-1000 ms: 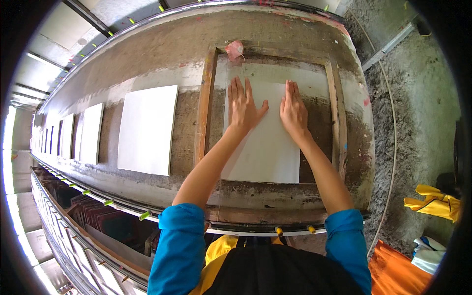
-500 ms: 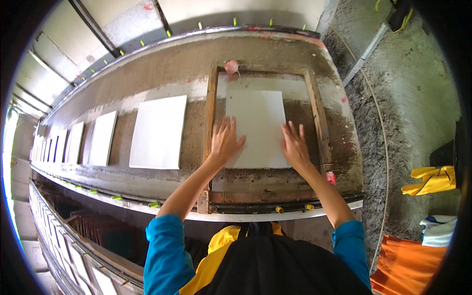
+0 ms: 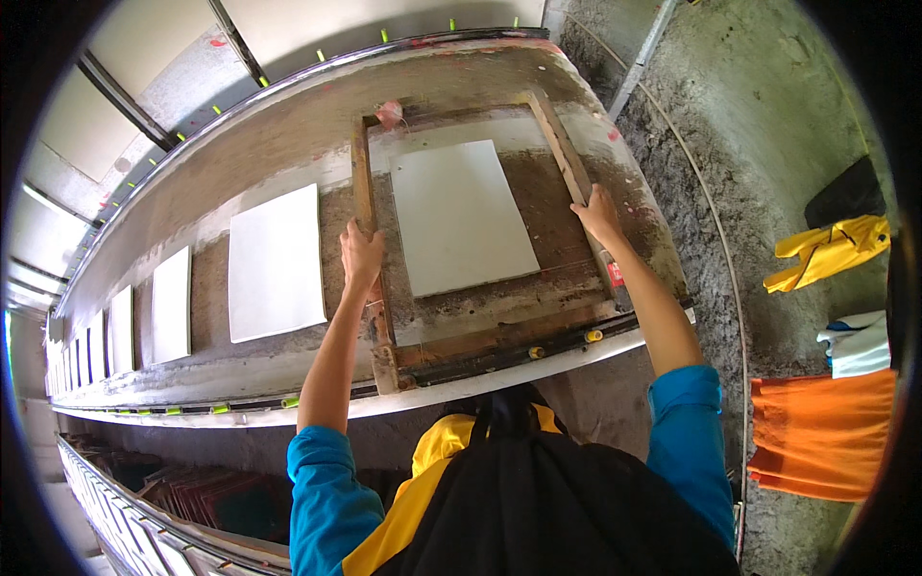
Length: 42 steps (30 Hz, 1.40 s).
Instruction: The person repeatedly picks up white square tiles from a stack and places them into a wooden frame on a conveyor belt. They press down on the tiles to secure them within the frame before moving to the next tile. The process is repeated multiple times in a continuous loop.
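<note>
A wooden frame (image 3: 557,144) lies around a white sheet (image 3: 466,221) on a long, stained table (image 3: 298,134). My left hand (image 3: 361,254) is closed round the frame's left rail, fingers curled over the wood. On the opposite rail, my right hand (image 3: 599,216) has its fingers bent over the edge. The sheet sits apart from both hands, slightly tilted within the frame. A pink lump (image 3: 389,114) rests at the frame's far left corner, and a small red tag (image 3: 615,274) is near its lower right.
More white sheets (image 3: 277,264) run in a row to the left. Yellow stoppers (image 3: 594,336) and green ones (image 3: 219,409) line the table's rail. Below left stands a rack with stacked frames (image 3: 221,499). Orange cloth (image 3: 816,432) and a yellow item (image 3: 831,252) hang at right.
Both hands have left the sheet's sides and moved outward onto the frame's rails, closing on them. The view has shifted and turned, so the table sits higher and more to the left.
</note>
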{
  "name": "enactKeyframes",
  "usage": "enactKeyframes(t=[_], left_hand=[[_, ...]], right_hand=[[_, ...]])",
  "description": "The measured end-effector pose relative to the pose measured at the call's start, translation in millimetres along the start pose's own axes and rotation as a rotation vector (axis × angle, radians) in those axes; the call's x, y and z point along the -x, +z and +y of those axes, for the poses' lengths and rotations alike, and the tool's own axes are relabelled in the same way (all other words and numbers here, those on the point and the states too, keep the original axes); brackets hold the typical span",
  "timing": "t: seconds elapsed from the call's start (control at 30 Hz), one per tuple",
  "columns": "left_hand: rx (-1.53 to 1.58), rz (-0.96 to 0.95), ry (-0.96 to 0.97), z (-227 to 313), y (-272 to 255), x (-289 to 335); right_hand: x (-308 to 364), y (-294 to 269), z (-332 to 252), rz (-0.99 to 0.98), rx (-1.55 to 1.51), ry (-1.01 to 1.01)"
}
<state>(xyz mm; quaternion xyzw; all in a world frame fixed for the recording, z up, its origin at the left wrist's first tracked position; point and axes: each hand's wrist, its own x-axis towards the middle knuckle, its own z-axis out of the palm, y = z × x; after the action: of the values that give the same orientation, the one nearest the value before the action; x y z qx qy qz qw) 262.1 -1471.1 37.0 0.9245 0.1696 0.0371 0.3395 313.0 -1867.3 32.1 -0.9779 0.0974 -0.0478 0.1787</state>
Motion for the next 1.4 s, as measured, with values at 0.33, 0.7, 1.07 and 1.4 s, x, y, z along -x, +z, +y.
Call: enactKeyframes(t=[0.33, 0.7, 1.07, 1.4], left_hand=[[0.132, 0.331, 0.205, 56, -53, -4], [0.204, 0.263, 0.333, 216, -5, 53], [0.172, 0.107, 0.180, 224, 150, 47], [0.137, 0.049, 0.038, 213, 172, 52]], right_hand=[[-19, -76, -15, 0.263, -0.255, -0.264], [-73, -158, 127, 0.311, -0.308, -0.330], [-90, -123, 249, 0.075, -0.189, -0.105], [-89, -102, 246, -0.030, -0.182, 0.012]])
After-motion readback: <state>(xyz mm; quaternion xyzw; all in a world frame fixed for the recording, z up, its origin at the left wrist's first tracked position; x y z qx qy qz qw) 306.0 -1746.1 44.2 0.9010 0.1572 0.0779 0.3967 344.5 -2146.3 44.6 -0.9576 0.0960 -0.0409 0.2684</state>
